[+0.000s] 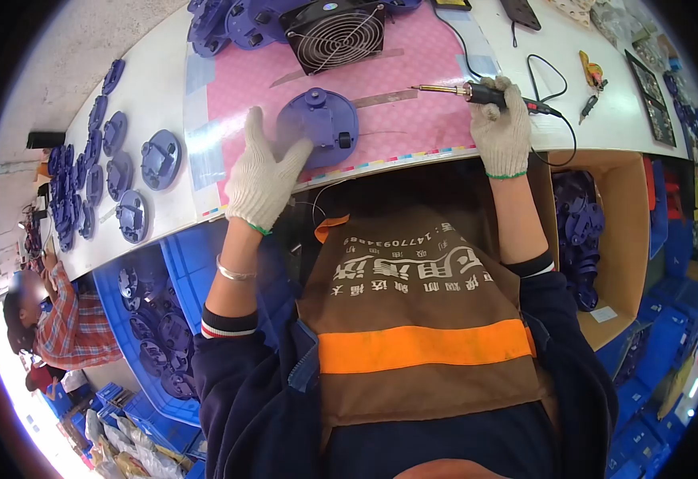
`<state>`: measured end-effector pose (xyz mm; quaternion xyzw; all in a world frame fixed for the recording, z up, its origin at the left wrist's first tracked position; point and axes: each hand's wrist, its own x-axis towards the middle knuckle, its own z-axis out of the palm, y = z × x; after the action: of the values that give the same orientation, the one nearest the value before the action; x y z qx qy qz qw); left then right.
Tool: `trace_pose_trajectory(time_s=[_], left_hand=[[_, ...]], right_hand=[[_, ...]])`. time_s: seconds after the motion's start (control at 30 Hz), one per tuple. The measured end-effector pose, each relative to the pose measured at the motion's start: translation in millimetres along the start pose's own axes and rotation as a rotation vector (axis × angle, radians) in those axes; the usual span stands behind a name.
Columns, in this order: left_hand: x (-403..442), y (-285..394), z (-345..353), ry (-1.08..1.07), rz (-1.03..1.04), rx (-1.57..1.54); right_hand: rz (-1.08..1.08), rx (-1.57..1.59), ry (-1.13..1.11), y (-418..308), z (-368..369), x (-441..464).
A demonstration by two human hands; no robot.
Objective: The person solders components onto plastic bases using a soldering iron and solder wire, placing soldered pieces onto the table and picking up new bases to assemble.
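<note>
A round purple plastic housing lies on the pink mat in front of me, with small parts fixed on its upper face. At its left edge is my left hand, in a white knitted glove. The fingers are spread, and one of them overlaps the rim; whether it presses on the housing I cannot tell. My right hand, gloved too, is closed round the handle of a soldering iron. The iron's metal tip points left, to the right of the housing and apart from it.
A black fan with a wire guard stands behind, beside more purple housings. Several housings lie on the white table leftward. A cardboard box and a blue bin hold more. A person works at far left.
</note>
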<state>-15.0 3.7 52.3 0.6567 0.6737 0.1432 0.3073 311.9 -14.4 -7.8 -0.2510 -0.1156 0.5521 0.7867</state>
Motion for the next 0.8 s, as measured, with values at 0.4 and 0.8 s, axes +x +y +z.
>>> trace_pose_trajectory(time_s=[0.4, 0.8], left_hand=[[16.4, 17.3, 37.4, 0.264, 0.555, 0.081], [-77.9, -22.3, 22.8, -0.048, 0.015, 0.060]], right_hand=[[0.011, -0.011, -0.110, -1.3, -5.5, 2.4], [-0.130, -0.314, -0.085, 2.2, -6.1, 5.6]])
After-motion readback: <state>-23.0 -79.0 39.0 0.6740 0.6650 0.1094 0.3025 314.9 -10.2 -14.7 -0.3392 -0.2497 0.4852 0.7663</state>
